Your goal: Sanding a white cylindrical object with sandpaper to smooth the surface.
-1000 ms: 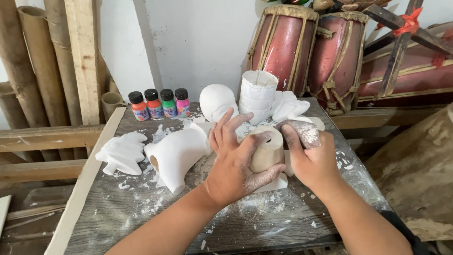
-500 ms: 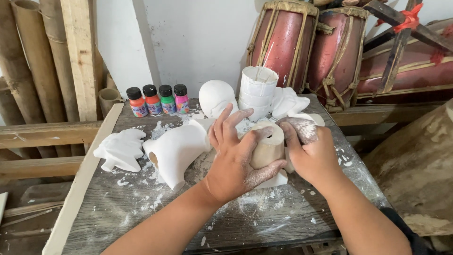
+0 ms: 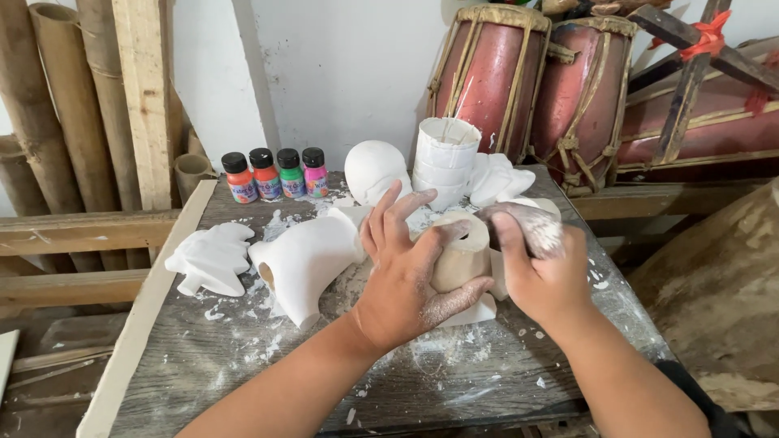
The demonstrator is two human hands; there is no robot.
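My left hand point(image 3: 410, 272) is wrapped around a tan, hollow, cylinder-shaped mould piece point(image 3: 461, 253) that stands on a white plaster slab point(image 3: 479, 312) on the dusty wooden table point(image 3: 243, 357). My right hand point(image 3: 540, 264), coated in white powder, holds a small dusty grey piece against the cylinder's right side; I cannot tell what kind of thing it is. A white plaster casting with a hollow base point(image 3: 304, 261) lies just left of my left hand. A flat leaf-like plaster figure point(image 3: 209, 258) lies further left.
Several small paint bottles with black caps point(image 3: 274, 174) stand at the table's back left. A round white plaster head point(image 3: 373, 170), a stack of white cups point(image 3: 443, 158) and another plaster piece point(image 3: 499, 178) sit behind. Two red drums point(image 3: 535, 89) stand at the back, bamboo poles point(image 3: 40, 122) at left.
Both hands stay on the tan cylinder. My right hand has shifted slightly along its right side, and the view has moved a little.
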